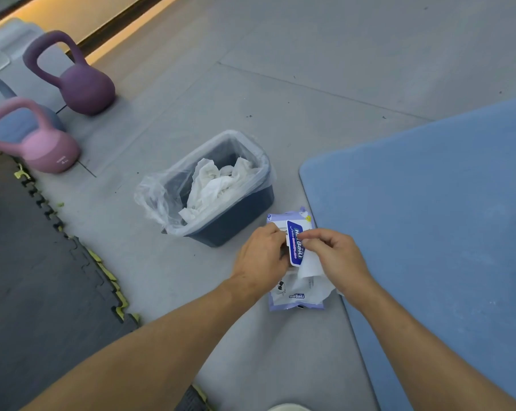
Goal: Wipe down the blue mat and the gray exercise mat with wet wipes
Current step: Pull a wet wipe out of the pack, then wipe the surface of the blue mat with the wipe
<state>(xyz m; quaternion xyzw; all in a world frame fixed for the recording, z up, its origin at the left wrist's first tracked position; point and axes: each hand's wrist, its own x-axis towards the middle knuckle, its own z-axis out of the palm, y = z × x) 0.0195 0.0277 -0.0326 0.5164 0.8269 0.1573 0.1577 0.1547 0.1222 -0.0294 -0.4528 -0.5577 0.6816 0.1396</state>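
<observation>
- The wet wipe pack (295, 289) lies on the gray exercise mat (251, 336), just beside the left edge of the blue mat (428, 218) and near the lined bin (236, 215).
- Left hand (261, 259) is closed down on the pack's left side, pinning it to the floor; its fingertips are hidden at the opening.
- Right hand (335, 258) pinches the peeled-back label flap (295, 244), with a white wipe (310, 266) standing up from the opening just under the fingers. Whether it grips the wipe as well cannot be told.
- Handling judgement: the pack is a soft, light film pouch that will lift with the sheet unless held down. The wipe is limp, damp and likely to tear or drag a second sheet; take it by its free upper edge and draw steadily.
- Appearance: pouch is lilac and white with a blue printed flap, creased at the near end. The blue mat looks matte, thick-edged and round-cornered; the gray one shows seams and dark specks.
- Crumpled white wipes (218, 185) sit in the bin.
</observation>
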